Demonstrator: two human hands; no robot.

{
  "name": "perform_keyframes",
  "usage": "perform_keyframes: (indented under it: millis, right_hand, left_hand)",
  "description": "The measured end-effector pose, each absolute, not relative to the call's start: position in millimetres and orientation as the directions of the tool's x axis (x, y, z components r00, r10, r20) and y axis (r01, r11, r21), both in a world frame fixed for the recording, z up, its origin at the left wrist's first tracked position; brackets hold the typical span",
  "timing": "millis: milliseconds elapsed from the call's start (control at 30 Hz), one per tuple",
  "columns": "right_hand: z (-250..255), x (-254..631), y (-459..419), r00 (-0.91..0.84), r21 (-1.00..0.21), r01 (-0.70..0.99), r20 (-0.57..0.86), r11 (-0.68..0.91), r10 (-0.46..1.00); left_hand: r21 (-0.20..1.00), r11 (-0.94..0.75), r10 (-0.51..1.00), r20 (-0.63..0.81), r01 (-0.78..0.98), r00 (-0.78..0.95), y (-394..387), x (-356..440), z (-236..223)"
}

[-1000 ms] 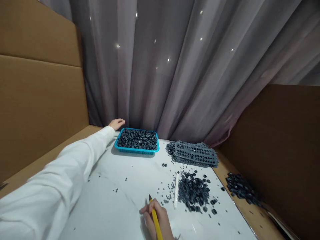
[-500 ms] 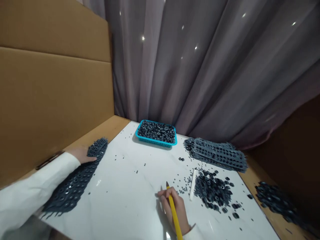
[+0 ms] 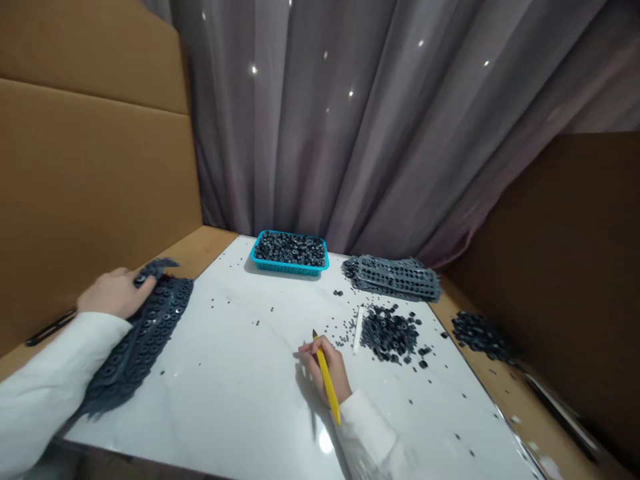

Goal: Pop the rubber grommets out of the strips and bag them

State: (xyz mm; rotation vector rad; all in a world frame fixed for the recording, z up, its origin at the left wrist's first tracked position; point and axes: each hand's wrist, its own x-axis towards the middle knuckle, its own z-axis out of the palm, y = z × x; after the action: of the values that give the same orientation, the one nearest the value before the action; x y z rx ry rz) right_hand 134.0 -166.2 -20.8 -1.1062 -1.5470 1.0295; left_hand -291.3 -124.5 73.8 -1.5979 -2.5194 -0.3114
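Though slightly aslant, yellow tool [image 3: 328, 383] tip-forward.

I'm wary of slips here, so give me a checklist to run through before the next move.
1. Left hand on the dark perforated sheets: ok, grasping near their far end.
2. Only one sheet grasped: cannot tell, the hand hides the edges.
3. Yellow pointed tool in the right hand: ok, held like a pen.
4. Tip off the white table: cannot tell.
5. Blue tray upright: ok, full of dark pieces.
6. Table free of loose bits: not ok, specks lie scattered.
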Motion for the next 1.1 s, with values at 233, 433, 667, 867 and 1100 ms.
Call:
perform_keyframes:
  millis: [233,433,667,867,1100]
  right_hand:
    - [11.7,125.1,-173.7,-0.205,-0.949,0.08,0.283,0.304,0.937]
    - [90.1,89.7,-179.9,-0.287,-0.899,-0.19,0.436,0.395,0.853]
    - [123.5,91.8,-199.3,0.089,-0.882,-0.217,0.41,0.419,0.908]
    - [142.1,115.9,-229.8,-0.002,-0.88,-0.169,0.451,0.444,0.893]
    - [127.7,133.0,-192.7,0.119,-0.849,0.114,0.528,0.516,0.841]
  left_hand:
    - [0.134,0.339,0.6,0.731,0.931,-0.324,-138.6,-251.2,123.5]
    - [0.188,-0.333,0.565,0.824,0.924,0.036,-183.7,-115.8,135.6]
    - [0.57,-0.616,0.677,0.736,0.543,-0.003,-210.5,-41.0,100.0]
    - [0.949,-0.308,0.925,0.314,-0.061,0.213,-213.5,-43.2,108.1]
    - [0.943,-0.323,0.942,0.313,0.079,0.124,-191.6,-35.9,99.2]
